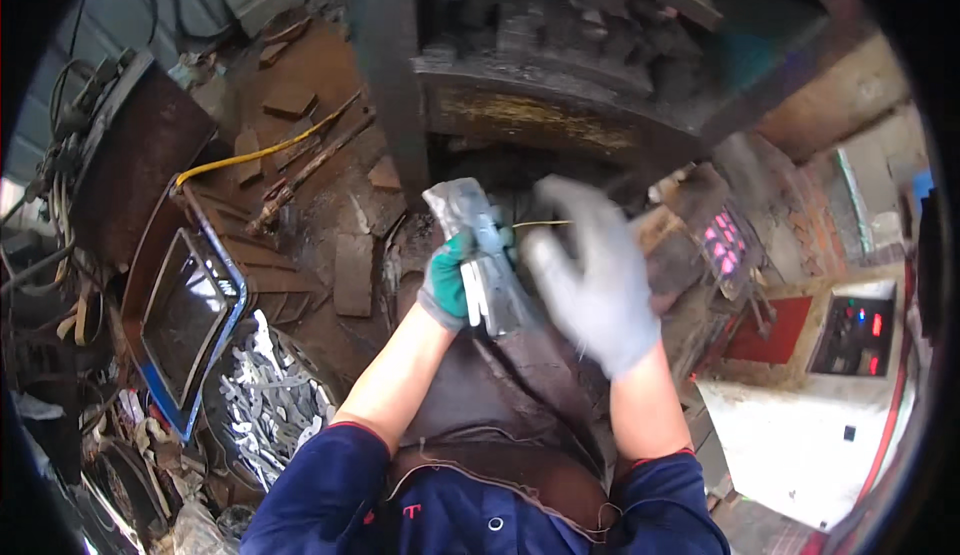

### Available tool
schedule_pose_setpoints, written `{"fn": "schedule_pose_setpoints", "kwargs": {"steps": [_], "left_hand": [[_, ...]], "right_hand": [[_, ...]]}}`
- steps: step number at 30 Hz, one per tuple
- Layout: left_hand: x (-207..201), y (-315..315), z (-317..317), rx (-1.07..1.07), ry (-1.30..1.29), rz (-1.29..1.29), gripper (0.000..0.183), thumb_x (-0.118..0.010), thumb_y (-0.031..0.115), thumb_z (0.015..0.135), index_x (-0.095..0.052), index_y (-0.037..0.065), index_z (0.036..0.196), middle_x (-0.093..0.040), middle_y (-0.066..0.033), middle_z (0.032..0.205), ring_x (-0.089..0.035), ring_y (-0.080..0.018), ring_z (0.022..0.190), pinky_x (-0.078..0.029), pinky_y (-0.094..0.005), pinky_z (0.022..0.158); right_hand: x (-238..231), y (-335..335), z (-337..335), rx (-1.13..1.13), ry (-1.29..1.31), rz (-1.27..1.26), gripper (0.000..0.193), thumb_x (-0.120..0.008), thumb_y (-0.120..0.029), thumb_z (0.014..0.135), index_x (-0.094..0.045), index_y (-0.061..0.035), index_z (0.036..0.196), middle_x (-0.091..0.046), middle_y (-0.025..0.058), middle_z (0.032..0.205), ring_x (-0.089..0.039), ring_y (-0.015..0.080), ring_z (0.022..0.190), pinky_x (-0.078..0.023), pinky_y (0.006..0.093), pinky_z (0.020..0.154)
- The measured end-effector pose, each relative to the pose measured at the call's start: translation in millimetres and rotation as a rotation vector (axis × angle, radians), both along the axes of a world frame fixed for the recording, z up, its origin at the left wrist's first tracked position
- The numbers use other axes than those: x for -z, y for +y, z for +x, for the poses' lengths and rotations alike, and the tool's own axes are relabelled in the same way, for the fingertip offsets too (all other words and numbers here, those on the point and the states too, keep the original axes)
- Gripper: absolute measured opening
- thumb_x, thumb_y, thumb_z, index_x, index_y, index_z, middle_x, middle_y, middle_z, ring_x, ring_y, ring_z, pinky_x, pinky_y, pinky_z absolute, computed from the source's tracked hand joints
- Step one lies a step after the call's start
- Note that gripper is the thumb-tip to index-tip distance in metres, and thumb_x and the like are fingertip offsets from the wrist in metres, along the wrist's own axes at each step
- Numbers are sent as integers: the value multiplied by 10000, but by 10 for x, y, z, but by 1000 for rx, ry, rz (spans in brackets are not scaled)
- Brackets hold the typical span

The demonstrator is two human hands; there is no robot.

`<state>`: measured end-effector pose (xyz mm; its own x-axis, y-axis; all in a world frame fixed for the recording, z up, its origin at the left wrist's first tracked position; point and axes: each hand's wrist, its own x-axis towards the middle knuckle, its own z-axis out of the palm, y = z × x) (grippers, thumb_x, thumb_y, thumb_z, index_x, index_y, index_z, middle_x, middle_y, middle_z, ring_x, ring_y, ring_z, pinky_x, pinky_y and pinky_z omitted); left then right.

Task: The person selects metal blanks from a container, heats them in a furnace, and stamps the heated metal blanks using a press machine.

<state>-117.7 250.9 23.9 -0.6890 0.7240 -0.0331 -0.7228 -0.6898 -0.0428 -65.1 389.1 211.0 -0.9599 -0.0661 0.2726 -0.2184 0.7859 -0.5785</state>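
Note:
In front of my chest, my left hand [447,280], in a green and grey glove, is closed around a clear, shiny plastic-looking packet [462,205]. Pale flat strips [478,293] show at the packet's lower left side, by my fingers; what they are I cannot make out. To the right of the packet, my gloved grey right hand [595,290] is raised with thumb and fingers apart, blurred by motion. It appears to hold nothing. A thin yellow line [540,223] shows between the hands. Beneath them lies a brown apron [470,395] over my lap.
Several glowing pink pieces [722,243] lie to the right, beyond a white control cabinet [790,435] with lit displays. A dark metal post [385,75] stands ahead. At left are a heap of grey metal parts [270,395], a blue-edged frame [238,285] and a yellow hose [250,152].

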Motion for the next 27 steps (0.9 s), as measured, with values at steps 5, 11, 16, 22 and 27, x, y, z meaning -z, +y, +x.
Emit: {"fn": "schedule_pose_setpoints", "kwargs": {"steps": [5, 11, 16, 22, 27], "left_hand": [[-196, -181, 258, -144, 185, -229, 483, -669, 323, 813, -514, 78, 1199, -601, -82, 1045, -603, -237, 921, -518, -366, 795], [-270, -83, 537, -62, 174, 11, 501, -628, 248, 879, -412, 90, 1303, -559, -81, 1114, -568, -227, 997, -497, -380, 896], [-252, -356, 803, -136, 84, -209, 510, -681, 254, 815, -462, 108, 1252, -530, -59, 977, -564, -201, 896, -503, -346, 855], [-131, -213, 911, -198, 162, -224, 513, -676, 293, 822, -501, 66, 1247, -612, -112, 1122, -590, -278, 1016, -486, -417, 907], [-114, -29, 841, -129, 132, 66, 405, -651, 207, 858, -545, 158, 1246, -623, -117, 1151, -584, -299, 1062, -450, -459, 969]], "right_hand": [[-102, -887, 626, -679, 65, -302, 302, -567, -233, 799, -612, -7, 996, -621, 141, 907, -581, 312, 839, -456, 420, 735], [62, -1027, 785, -698, 100, -453, 278, -578, -199, 784, -608, -15, 990, -619, 137, 943, -585, 292, 880, -462, 401, 765], [52, -1095, 926, -746, 89, -557, 263, -587, -172, 771, -606, -22, 986, -617, 134, 972, -589, 276, 914, -467, 385, 790], [571, 7, 1072, 50, 218, -524, 501, -444, -360, 941, -502, 40, 1237, -535, 182, 1252, -517, 272, 1168, -387, 382, 999], [1350, -377, 1062, 46, 216, -1089, 537, -326, -365, 998, -398, 52, 1327, -442, 175, 1355, -429, 238, 1260, -345, 351, 1051]]}}
